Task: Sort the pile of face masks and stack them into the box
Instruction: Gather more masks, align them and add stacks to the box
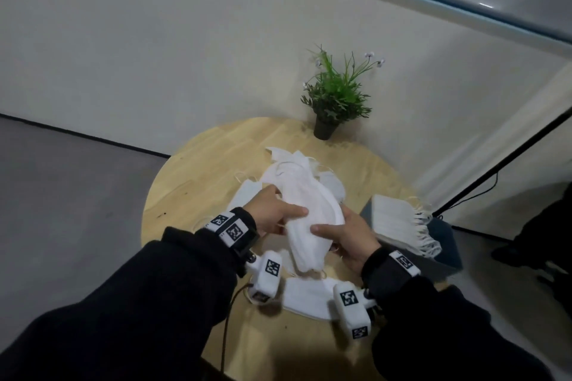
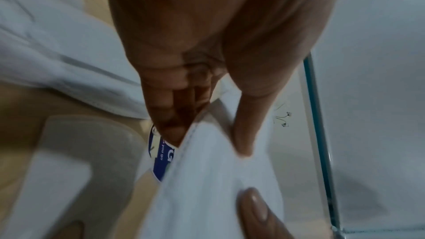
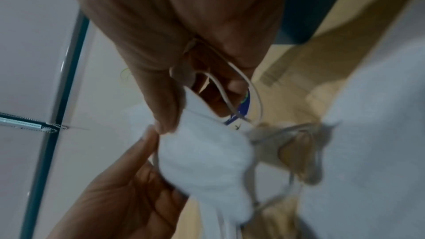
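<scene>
Left hand (image 1: 272, 213) and right hand (image 1: 346, 238) both pinch one white mask (image 1: 309, 226) above the pile (image 1: 288, 170) on the surface (image 1: 185, 182). Risk: trailing ear loops snag neighbouring masks, dragging them along.

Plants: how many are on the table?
1. The plant, in a dark pot, stands at the far edge of the round table, beyond the pile of masks. Nothing suggests another is hidden.
</scene>
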